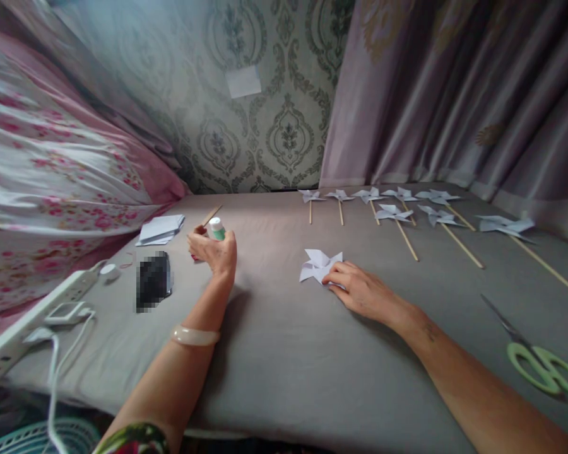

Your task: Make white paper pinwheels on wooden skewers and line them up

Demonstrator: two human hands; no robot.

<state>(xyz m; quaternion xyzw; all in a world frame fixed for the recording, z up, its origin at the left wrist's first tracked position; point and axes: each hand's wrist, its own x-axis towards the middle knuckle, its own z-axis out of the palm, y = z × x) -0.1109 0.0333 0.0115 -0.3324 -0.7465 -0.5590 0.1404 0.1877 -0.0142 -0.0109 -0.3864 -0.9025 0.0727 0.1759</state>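
My left hand (215, 249) is closed around a glue stick (217, 229) with a white cap and a green label. Just beyond the fingers a thin wooden stick (213, 215) slants away; whether the hand touches it, I cannot tell. To the right, my right hand (360, 287) has its fingertips closed on the edge of a folded white paper pinwheel (316, 265), which has no stick showing. The fingers cover its right side.
Several pinwheels on sticks (439, 216) lie at the back right. Green-handled scissors (532, 359) rest at the right. On the left are stacked paper (161, 229), a blurred dark object (152, 280), a white cap (109, 272), and a power strip (38, 321) with cables.
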